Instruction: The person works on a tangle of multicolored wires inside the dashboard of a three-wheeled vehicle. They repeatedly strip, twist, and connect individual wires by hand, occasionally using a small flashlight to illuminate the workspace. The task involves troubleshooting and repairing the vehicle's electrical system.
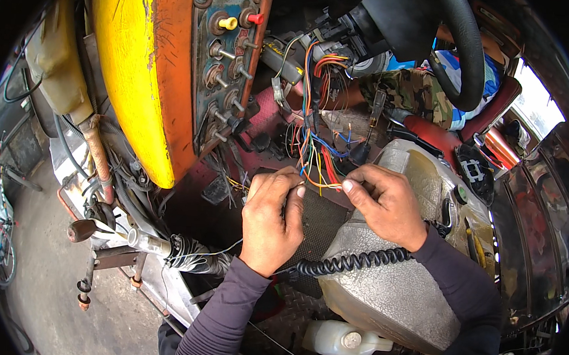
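My left hand (270, 219) is closed with thumb and forefinger pinched on the end of a thin wire, below a hanging bundle of coloured wires (313, 143). To its right, my right hand (385, 207) pinches a thin wire from the same bundle at about the same height. The bundle hangs from the steering column (344, 33) under a black steering wheel (474, 59). An orange panel (171, 51) with switches stands to the upper left. A black coiled cord (351, 261) runs behind my wrists, over a silver padded cover (391, 297).
A person's camouflage-clad leg (422, 95) is beyond the wheel. A yellow body panel (120, 74), hoses and a metal lever (148, 240) are at left, above a concrete floor (48, 260). A translucent jug (336, 339) sits low in front; pliers (474, 247) lie at right.
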Motion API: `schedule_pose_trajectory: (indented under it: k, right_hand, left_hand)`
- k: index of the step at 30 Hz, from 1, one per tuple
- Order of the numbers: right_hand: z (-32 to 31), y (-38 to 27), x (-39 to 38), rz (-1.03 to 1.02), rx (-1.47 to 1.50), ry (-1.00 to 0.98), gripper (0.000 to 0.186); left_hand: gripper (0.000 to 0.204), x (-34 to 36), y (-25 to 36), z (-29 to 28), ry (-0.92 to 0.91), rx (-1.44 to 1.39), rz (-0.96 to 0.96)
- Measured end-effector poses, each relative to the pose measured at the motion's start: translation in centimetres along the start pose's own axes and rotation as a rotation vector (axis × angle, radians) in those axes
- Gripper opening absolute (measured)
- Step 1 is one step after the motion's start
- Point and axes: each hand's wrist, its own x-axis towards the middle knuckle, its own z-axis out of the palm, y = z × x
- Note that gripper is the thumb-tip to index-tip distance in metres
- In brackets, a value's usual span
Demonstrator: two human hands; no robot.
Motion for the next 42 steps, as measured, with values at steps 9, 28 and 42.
schedule_pose_trajectory:
  k: [9,28,42]
  right_hand:
    - [0.7,1.4,0.1,0.116,0.186,-0.037,0.023]
    - [0.6,1.3,0.1,0.302,0.39,-0.117,0.026]
    - [-0.3,1.6,0.8,0.478,0.463,-0.292,0.038]
  left_hand:
    - [0.012,-0.1,0.1,-0.1,0.0,-0.01,-0.016]
    - [0.011,-0.2,0.3,0.1,-0.002,-0.04,-0.028]
    - [0.012,-0.2,0.8,0.2,-0.002,-0.072,-0.07]
